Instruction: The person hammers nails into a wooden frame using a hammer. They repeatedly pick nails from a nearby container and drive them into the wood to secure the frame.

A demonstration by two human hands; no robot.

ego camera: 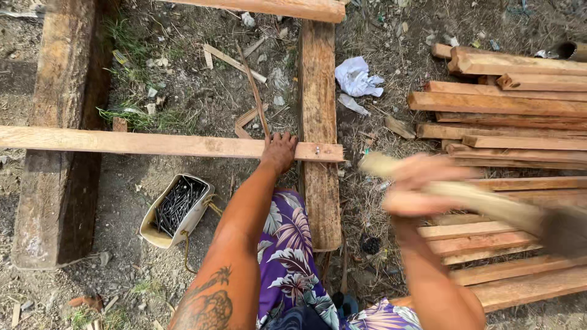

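Gripped tight in the right hand point(419, 186) is a hammer point(483, 205), its pale wooden handle running across the frame and its dark head smeared by blur at the far right edge. Fingers wrap fully round the handle, and the whole hand is blurred too.

Over on the other side, the left hand point(279, 151) presses flat on a slat point(153, 143), fingers spread over its top edge, pinning it down rather than gripping round it. That slat lies crosswise, its right end resting on a plank point(318, 128) that runs away from the person. A nail point(317, 150) head shows in the slat right where the two cross, just beside the left fingertips.

Left end of the slat sits across a heavy beam point(61, 134) lying parallel to the plank.

Down on the dirt between beam and plank, a cut-open white jug point(176, 211) holds a heap of dark nails, close by the left forearm.

To the right, a stack of timber point(513, 122) lies under and beyond the hammer. A crumpled white rag point(356, 77) sits on the ground between plank and stack.
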